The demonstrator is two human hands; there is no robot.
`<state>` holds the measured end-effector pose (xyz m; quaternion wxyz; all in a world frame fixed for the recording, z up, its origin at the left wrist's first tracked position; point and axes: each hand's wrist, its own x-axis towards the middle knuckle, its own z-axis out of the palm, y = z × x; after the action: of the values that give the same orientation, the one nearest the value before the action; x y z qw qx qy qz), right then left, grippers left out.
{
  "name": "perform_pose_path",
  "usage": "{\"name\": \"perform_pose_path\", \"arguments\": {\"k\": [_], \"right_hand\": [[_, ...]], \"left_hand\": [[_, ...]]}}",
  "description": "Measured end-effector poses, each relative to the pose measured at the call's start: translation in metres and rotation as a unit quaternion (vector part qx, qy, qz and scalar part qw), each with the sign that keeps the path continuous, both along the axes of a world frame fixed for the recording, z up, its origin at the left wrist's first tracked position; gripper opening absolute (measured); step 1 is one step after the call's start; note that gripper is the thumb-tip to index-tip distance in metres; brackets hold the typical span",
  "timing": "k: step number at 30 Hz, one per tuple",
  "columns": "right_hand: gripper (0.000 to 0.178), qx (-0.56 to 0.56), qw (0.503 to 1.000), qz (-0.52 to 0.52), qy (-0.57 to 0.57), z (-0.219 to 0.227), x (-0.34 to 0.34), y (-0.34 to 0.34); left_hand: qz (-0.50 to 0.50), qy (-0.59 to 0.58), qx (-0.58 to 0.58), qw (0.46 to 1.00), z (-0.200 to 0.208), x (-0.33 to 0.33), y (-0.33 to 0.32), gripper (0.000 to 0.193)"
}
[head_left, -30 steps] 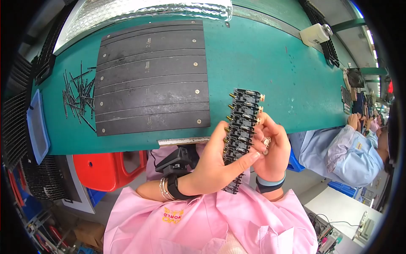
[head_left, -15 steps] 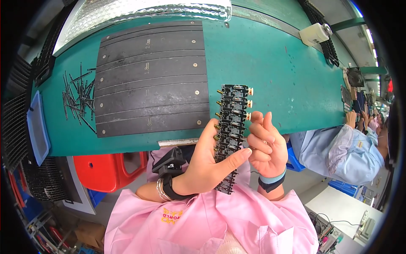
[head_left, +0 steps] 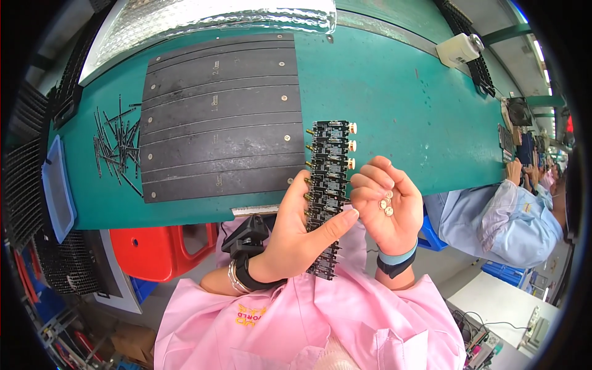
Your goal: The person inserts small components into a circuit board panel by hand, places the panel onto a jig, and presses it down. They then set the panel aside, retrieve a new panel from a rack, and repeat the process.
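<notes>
Left hand [head_left: 296, 237] clamps the black circuit board strip [head_left: 327, 191] upright between thumb and fingers, over the bench edge. Right hand [head_left: 388, 206] has come off the strip since a second ago, now beside it, palm cupped loosely around small brass pieces [head_left: 386, 205]. Three brass pieces already sit on the strip's top right edge, so it looks like fitting continues. Green bench [head_left: 401, 117] and black slotted jig [head_left: 222, 117] lie beyond.

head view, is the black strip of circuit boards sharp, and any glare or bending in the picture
In the head view the black strip of circuit boards in the left hand is sharp; glare whitens the silver bubble-foil sheet at the top; the green table's straight edges bow toward the dark round rim.
</notes>
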<state>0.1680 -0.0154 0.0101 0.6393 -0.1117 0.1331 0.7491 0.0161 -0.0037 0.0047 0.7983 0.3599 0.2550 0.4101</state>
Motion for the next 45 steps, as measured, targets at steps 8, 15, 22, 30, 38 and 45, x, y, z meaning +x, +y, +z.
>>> {"name": "perform_pose_path", "arguments": {"k": [8, 15, 22, 30, 38, 45], "right_hand": [[0.01, -0.025, 0.999, -0.001, 0.023, 0.008, -0.001, 0.002], [0.023, -0.075, 0.994, 0.009, -0.085, 0.012, -0.008, -0.001], [0.023, 0.106, 0.981, 0.022, -0.162, -0.002, -0.002, -0.006], [0.026, 0.184, 0.962, 0.054, -0.196, -0.013, 0.006, -0.009], [0.021, 0.069, 0.956, 0.03, -0.284, -0.001, 0.001, -0.01], [0.024, 0.162, 0.95, 0.033, -0.264, -0.015, 0.005, -0.01]], "left_hand": [[-0.008, -0.006, -0.012, 1.0, -0.001, -0.001, 0.002, 0.038], [-0.001, -0.014, -0.028, 1.0, 0.004, -0.002, 0.002, 0.039], [-0.009, -0.004, -0.02, 1.0, 0.004, 0.0, 0.003, 0.039], [-0.029, -0.009, -0.025, 0.999, 0.004, 0.0, 0.002, 0.039], [-0.033, -0.005, -0.016, 0.999, 0.003, 0.0, 0.002, 0.039], [-0.032, -0.013, -0.01, 0.999, 0.001, 0.003, 0.0, 0.039]]}}
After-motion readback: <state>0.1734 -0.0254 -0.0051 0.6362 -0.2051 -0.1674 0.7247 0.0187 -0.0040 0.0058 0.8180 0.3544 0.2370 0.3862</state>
